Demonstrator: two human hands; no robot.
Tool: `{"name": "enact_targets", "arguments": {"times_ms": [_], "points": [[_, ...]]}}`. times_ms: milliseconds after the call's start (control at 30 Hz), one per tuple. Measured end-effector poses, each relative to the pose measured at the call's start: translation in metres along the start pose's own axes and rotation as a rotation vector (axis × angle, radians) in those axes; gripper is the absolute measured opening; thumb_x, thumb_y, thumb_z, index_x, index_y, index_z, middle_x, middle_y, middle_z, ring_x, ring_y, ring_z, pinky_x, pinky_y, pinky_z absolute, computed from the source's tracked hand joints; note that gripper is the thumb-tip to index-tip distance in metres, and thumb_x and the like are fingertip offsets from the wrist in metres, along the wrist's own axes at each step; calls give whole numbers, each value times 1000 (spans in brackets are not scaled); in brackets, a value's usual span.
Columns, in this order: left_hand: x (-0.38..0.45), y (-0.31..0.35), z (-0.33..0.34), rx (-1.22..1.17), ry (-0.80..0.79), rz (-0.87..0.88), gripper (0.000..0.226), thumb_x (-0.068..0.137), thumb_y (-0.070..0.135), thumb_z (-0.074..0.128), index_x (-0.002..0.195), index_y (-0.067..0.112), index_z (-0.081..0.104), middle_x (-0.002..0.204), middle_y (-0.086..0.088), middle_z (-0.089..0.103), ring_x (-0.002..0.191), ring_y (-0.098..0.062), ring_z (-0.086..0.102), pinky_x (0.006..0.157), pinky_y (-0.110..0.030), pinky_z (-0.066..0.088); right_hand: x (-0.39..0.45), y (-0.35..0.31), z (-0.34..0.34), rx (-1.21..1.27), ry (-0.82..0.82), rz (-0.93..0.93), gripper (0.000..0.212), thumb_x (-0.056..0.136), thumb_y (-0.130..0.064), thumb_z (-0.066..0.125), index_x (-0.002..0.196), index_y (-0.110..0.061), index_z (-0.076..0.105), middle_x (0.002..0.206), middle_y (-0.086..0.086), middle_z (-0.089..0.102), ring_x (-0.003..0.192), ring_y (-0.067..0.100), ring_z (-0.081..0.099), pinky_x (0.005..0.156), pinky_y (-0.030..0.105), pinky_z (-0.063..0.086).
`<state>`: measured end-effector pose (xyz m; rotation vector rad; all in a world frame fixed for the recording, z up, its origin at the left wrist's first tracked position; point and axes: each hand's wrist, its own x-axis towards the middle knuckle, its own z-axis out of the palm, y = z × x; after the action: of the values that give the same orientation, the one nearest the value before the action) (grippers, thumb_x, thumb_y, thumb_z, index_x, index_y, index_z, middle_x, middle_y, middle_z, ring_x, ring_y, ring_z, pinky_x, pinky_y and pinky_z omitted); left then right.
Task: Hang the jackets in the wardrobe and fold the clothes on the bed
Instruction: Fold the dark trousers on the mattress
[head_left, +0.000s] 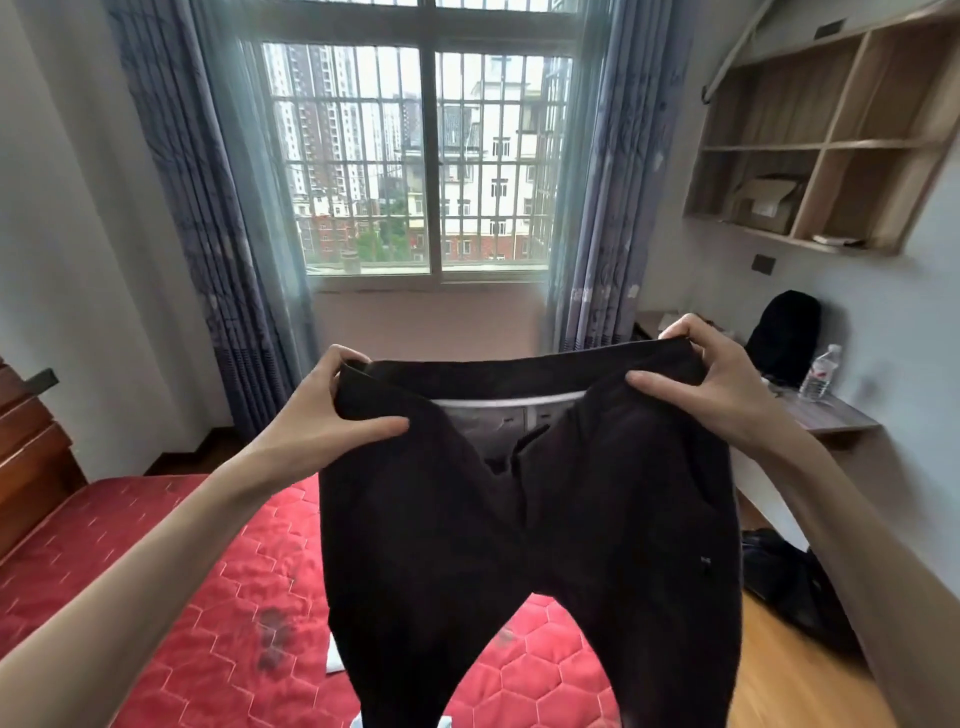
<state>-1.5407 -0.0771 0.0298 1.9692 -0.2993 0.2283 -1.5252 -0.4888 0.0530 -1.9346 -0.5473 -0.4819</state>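
Note:
A pair of black trousers (530, 545) hangs in the air in front of me, held up by the waistband over the bed. My left hand (343, 410) pinches the left end of the waistband and my right hand (696, 374) pinches the right end. The waistband is stretched flat between them and both legs drop straight down out of view. Below lies the bed with a red quilted cover (197, 613). Small pieces of a white item (333, 660) show on the cover behind the trousers, mostly hidden.
A dark wooden headboard (31, 457) stands at the left. A desk (831, 415) at the right carries a water bottle (821, 374) and a black bag (784, 332). Another dark bag (789, 582) lies on the wooden floor. Window and curtains are ahead; wall shelves (831, 140) hang upper right.

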Motion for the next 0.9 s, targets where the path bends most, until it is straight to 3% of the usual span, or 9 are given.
{"name": "enact_targets", "arguments": {"times_ms": [67, 133, 267, 367, 500, 600, 733, 800, 900], "points": [[0, -1, 3, 46, 54, 79, 33, 76, 10, 91, 85, 5, 60, 69, 2, 59, 65, -9, 55, 62, -18, 47, -2, 2, -5, -34, 14, -8, 24, 80, -26, 85, 84, -12, 66, 74, -5, 70, 69, 9, 66, 64, 22, 54], [-3, 3, 7, -58, 130, 114, 23, 76, 5, 90, 78, 2, 67, 69, 2, 67, 65, -8, 62, 61, -17, 50, -4, 4, -8, -68, 7, -16, 20, 79, -30, 84, 80, -14, 72, 73, -5, 71, 66, 7, 65, 63, 20, 51], [-11, 16, -1, -289, 183, -5, 12, 84, 2, 80, 96, 4, 79, 89, -9, 81, 75, -13, 77, 61, -22, 61, -6, 8, -22, -23, 7, 50, 8, 84, -33, 80, 81, -26, 82, 81, 1, 77, 77, 14, 72, 71, 29, 57], [-5, 14, -19, -313, 50, -84, 24, 88, 22, 74, 100, 3, 80, 102, -14, 80, 90, -23, 77, 78, -35, 66, -2, 11, -40, 148, -108, 232, 33, 85, -49, 77, 94, -17, 83, 95, 12, 78, 87, 20, 71, 78, 32, 55], [14, -4, -16, -295, 47, -106, 19, 98, 20, 68, 111, 11, 78, 114, -14, 78, 98, -22, 74, 86, -32, 64, 11, 17, -38, -56, -301, 350, 30, 93, -44, 72, 100, -16, 81, 103, 11, 78, 97, 25, 72, 95, 48, 52], [20, -30, -7, -240, 138, -52, 21, 103, 13, 64, 117, 23, 75, 110, -7, 78, 100, -18, 70, 86, -32, 60, 14, 19, -24, -141, -225, 257, 18, 97, -37, 70, 98, -22, 81, 98, 2, 78, 100, 28, 73, 98, 51, 54], [17, -40, -6, -231, 110, -146, 24, 109, 13, 51, 119, 14, 73, 114, -15, 77, 96, -20, 69, 77, -34, 59, 12, 22, -18, -203, -240, 210, 16, 100, -33, 67, 99, -25, 80, 96, -3, 78, 97, 21, 73, 95, 52, 56], [15, -32, 0, -237, 120, -148, 23, 110, 15, 49, 117, 10, 70, 102, -4, 78, 95, -18, 67, 74, -28, 58, 12, 22, -15, -243, -263, 199, 18, 102, -34, 64, 100, -25, 80, 96, -5, 78, 96, 17, 73, 93, 48, 56], [8, -22, 5, -154, 112, -67, 28, 95, 36, 76, 110, 16, 65, 88, 9, 71, 85, -9, 64, 73, -24, 55, 13, 17, -10, -145, -250, 251, 21, 101, -38, 66, 99, -24, 81, 97, 0, 79, 95, 18, 73, 89, 40, 53]]}}
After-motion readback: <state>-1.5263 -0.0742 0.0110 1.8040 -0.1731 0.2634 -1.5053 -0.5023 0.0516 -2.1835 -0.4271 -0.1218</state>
